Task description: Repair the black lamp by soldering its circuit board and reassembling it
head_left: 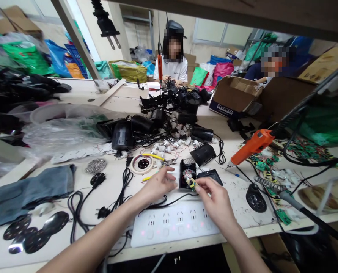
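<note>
— Between your hands on the worktop (0, 256), where does the small circuit board (191, 184) sit?

— At the near end of one black housing (182, 174), and your right hand (216, 195) pinches it between thumb and finger. You probably hold it by its side to leave most of it uncovered.

— And your left hand (161, 184)?

— That grip is loose, your fingers spread around nothing, just left of the housing. Perhaps the housing lies there so both your hands can reach it.

— What do you have around it, counted?

— One black panel (213, 176) just to its right; to the left, one white ring (134, 165) around one dark disc; nearest you, one power strip (157, 237) with five sockets showing, and your right hand may hide more. On your right, one orange screwdriver (254, 146) points down, likely kept within your reach. At lower left you have at least four black discs (38, 240).

— Farther out?

— Facing you, a black pile (183, 98) too tangled to count, one printed carton (234, 94) and two people, one in a white shirt (171, 70).
</note>
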The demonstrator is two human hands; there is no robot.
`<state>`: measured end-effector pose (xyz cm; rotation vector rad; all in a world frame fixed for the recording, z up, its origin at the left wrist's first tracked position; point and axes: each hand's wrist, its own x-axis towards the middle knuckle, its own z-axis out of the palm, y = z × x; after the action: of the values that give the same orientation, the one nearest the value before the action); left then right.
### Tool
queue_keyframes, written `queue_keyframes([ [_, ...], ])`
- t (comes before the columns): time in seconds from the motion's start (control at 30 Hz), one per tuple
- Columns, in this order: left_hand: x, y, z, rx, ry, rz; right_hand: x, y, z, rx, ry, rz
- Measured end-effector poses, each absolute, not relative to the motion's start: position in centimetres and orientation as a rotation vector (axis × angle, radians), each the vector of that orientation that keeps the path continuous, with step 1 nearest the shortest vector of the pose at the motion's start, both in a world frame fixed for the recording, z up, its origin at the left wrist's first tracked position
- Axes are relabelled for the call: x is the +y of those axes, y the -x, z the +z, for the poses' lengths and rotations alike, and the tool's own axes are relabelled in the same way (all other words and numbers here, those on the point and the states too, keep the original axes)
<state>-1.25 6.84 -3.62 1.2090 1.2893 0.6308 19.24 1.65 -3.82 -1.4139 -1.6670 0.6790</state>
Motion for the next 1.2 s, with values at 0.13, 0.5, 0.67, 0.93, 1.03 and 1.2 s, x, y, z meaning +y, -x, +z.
queue_keyframes([
  [0.13, 7.2, -0.6, -3.4, 1.286, -1.226, 0.58, 2.2, -19.5, -4.0, -1.876, 1.363, 0.473],
  [0.5, 7.7, -1.9, -3.5, 1.258, -1.002, 0.559, 3.1, -18.9, -4.9, -2.189, 1.467, 0.253],
  [0.67, 8.4, -1.3, -3.7, 1.182, -0.87, 0.585, 4.0, -18.4, -4.6, -2.238, 1.486, 0.246],
  [0.93, 8.5, -0.6, -3.2, 1.019, -0.651, 0.555, 4.3, -18.1, -3.4, -2.245, 1.388, 0.324],
  [1.03, 8.0, 0.0, -2.5, 0.965, -0.598, 0.557, 3.9, -17.6, -2.1, -2.238, 1.226, 0.41],
  [1.2, 6.3, 2.0, -1.2, 0.904, -0.521, 0.695, 3.3, -16.0, -0.7, -2.261, 1.089, 0.388],
])
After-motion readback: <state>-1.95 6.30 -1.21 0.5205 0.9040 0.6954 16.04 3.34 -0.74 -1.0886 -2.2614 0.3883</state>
